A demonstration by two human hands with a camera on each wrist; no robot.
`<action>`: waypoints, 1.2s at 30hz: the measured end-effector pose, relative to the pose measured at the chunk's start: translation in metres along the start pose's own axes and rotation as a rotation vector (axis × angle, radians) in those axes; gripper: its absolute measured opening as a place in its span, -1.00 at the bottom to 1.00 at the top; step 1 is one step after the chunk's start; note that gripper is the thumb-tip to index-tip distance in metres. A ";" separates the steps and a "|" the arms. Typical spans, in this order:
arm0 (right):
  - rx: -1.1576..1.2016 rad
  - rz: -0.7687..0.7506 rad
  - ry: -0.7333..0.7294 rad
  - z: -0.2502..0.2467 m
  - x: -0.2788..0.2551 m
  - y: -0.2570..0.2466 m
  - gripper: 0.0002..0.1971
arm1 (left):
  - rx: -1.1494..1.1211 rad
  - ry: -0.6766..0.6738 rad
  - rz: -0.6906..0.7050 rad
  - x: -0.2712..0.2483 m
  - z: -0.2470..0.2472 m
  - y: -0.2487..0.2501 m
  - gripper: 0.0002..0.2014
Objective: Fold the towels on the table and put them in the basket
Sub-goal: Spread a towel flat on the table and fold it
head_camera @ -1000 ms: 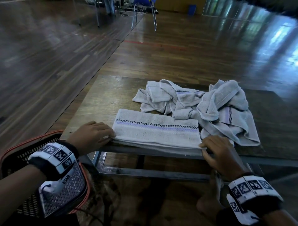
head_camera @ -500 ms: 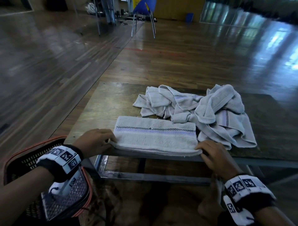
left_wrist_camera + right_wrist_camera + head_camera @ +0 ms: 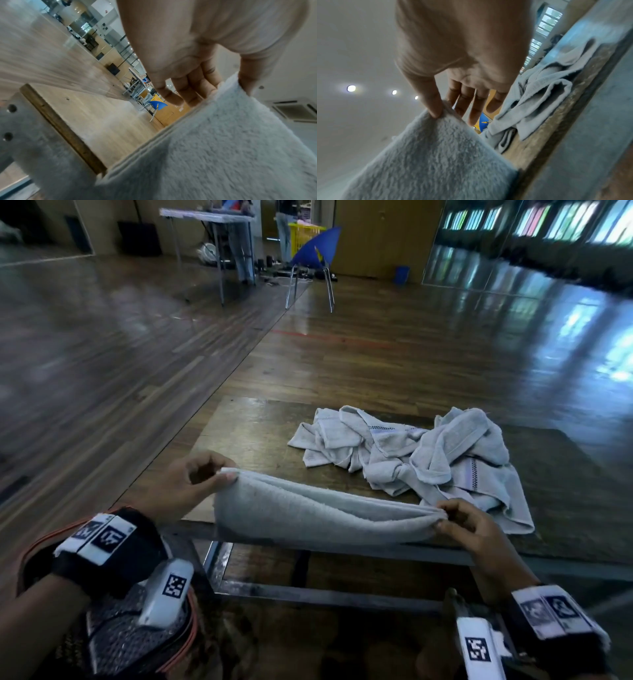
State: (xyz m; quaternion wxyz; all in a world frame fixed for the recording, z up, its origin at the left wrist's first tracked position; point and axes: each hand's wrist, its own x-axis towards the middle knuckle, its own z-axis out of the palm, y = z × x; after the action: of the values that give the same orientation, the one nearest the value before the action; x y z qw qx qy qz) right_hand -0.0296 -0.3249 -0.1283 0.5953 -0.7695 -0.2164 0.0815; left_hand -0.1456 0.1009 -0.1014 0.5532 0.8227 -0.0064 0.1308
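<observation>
Head view, nearest first: the basket (image 3: 113,642) sits low at the person's left, below the desk (image 3: 253,440) edge, partly hidden under the left wrist. Just above it the left hand (image 3: 178,487) pinches one end of the folded towel (image 3: 308,515), thumb on the near face and fingers behind, as the left wrist view shows. The right hand (image 3: 479,529) pinches the other end the same way. Each grip is closed on cloth, not clenched empty. Between them the towel is raised off the desk at its top edge and sags in the middle, its lower part hanging over the desk's front edge.

This looks like the folding step for one towel, roughly midway. The next move probably calls for bringing the two ends together to halve it, or laying it flat for a last fold, then carrying it left and down into the basket. The sag needs tension, or the layers may slip apart.

Farther back on the desk lies the pile (image 3: 428,460) of crumpled towels, unfolded, its near corner just beside the right hand. It could be caught if the fold swings right. Beyond the desk are a bare wooden floor, a blue chair (image 3: 315,258) and a far table (image 3: 209,215), none in the way.
</observation>
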 end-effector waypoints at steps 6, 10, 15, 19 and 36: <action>0.104 0.143 -0.014 0.001 0.007 0.002 -0.80 | 0.008 -0.088 -0.056 -0.004 -0.014 0.004 -0.81; -0.060 0.216 0.032 0.016 0.027 0.005 -0.66 | 0.190 -0.141 -0.113 0.002 -0.008 -0.007 -0.85; -0.392 0.276 0.248 0.055 0.054 0.012 -0.84 | 0.506 0.072 -0.091 0.024 0.013 -0.020 -0.84; -0.922 0.051 0.298 0.099 0.058 0.013 -0.54 | 0.670 0.247 0.021 0.037 0.034 -0.030 -0.65; -1.042 -0.058 -0.074 0.118 0.100 0.016 -0.93 | 0.888 -0.322 -0.125 0.078 0.067 -0.045 -0.90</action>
State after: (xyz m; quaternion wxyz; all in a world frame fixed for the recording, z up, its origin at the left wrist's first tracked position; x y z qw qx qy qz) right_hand 0.0178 -0.1809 -0.1636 0.1275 -0.9539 -0.2705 -0.0262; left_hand -0.0497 0.0672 -0.1485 0.1468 0.9882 0.0140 -0.0419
